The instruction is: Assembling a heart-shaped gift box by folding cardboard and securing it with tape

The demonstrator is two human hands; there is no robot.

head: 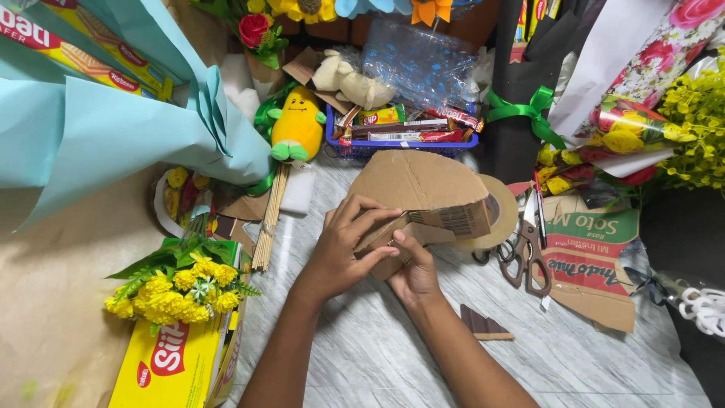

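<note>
**Two hands holding a piece of cardboard over a crowded craft table**

Seen from above, the left hand [341,249] and right hand [411,273] meet at the middle of a pale wood-grain table [377,355]. Both are closed around one folded brown cardboard piece [423,198], its rounded flap rising away from the person; the left hand's fingers curl over its near edge and the right hand pinches it from below. Just right of it lie one roll of tape [500,213] and one pair of scissors [527,253]. Behind stands one blue basket [393,146] of snack bars, with one yellow plush toy [297,125] beside it. One bundle of wooden skewers [269,219] and one bunch of yellow artificial flowers [181,289] lie to the left.
</note>
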